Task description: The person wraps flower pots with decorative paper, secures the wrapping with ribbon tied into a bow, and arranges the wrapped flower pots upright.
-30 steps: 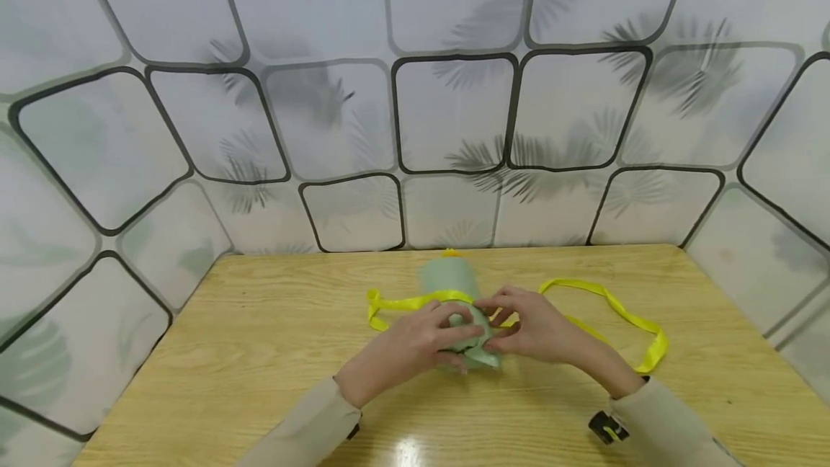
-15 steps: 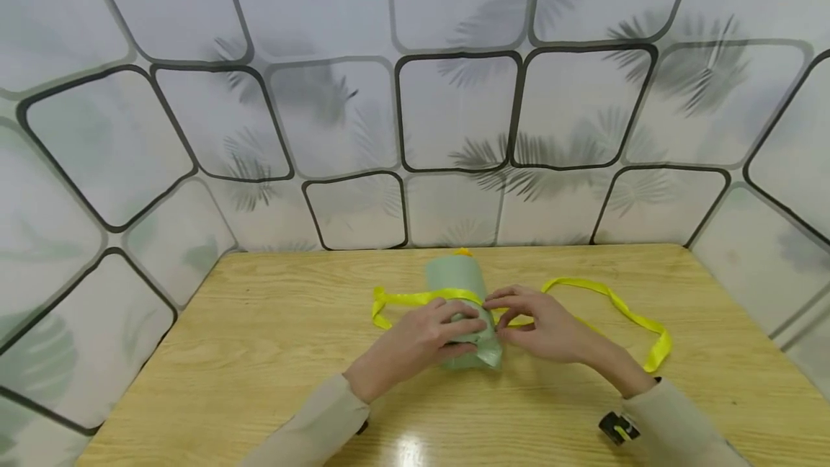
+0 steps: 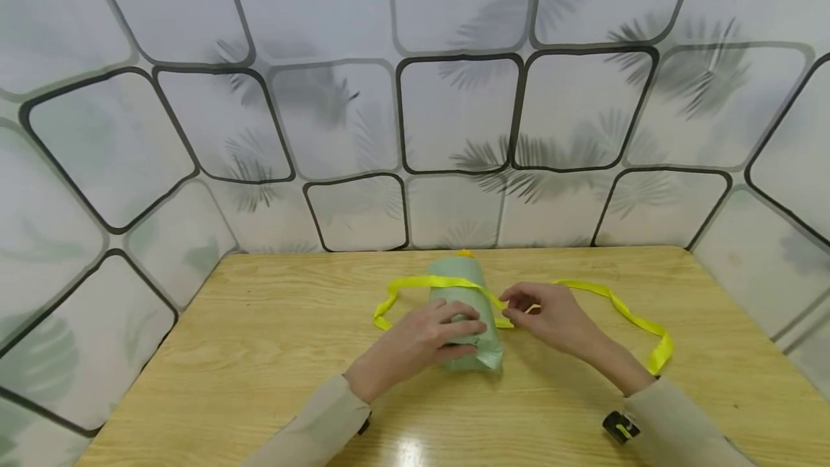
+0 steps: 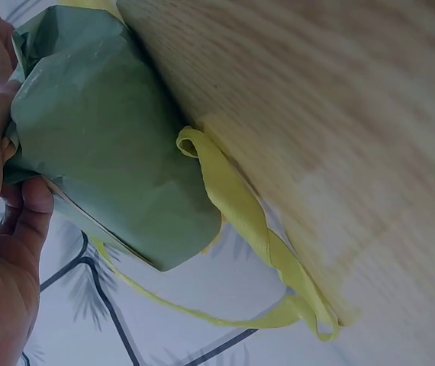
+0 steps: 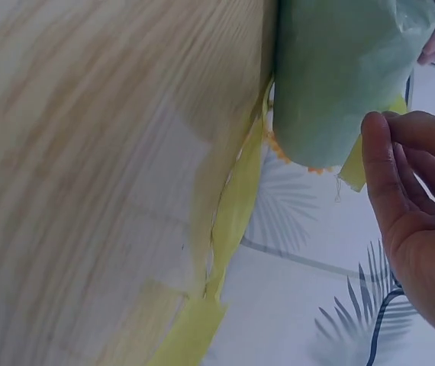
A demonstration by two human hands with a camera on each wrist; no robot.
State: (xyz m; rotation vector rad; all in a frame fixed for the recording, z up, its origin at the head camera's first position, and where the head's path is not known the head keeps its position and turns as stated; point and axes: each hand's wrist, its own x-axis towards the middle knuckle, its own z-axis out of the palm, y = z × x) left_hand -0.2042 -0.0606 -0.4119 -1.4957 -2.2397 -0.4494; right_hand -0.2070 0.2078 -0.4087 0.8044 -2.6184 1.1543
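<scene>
A bundle wrapped in pale green paper (image 3: 457,272) lies on the table, with a bit of orange (image 3: 465,254) showing at its far end. My left hand (image 3: 424,337) holds the near part, fingers curved over the paper; in the left wrist view the fingertips press at the folded paper edge (image 4: 88,206). A yellow ribbon (image 3: 415,282) passes over the bundle and loops out on its left. Just right of the bundle, my right hand (image 3: 551,316) pinches the ribbon between thumb and forefinger. Its frayed cut end (image 5: 352,171) sticks out there in the right wrist view.
More ribbon (image 3: 638,319) curves across the wooden table (image 3: 272,352) to the right. A small black object (image 3: 620,427) shows beside the right sleeve. Patterned fabric walls (image 3: 460,114) stand behind the table and at both sides.
My right hand has moved from the bundle's edge to the right, with the ribbon in its fingers. The ribbon over the bundle has shifted toward the far end; my left hand stays on the paper.
</scene>
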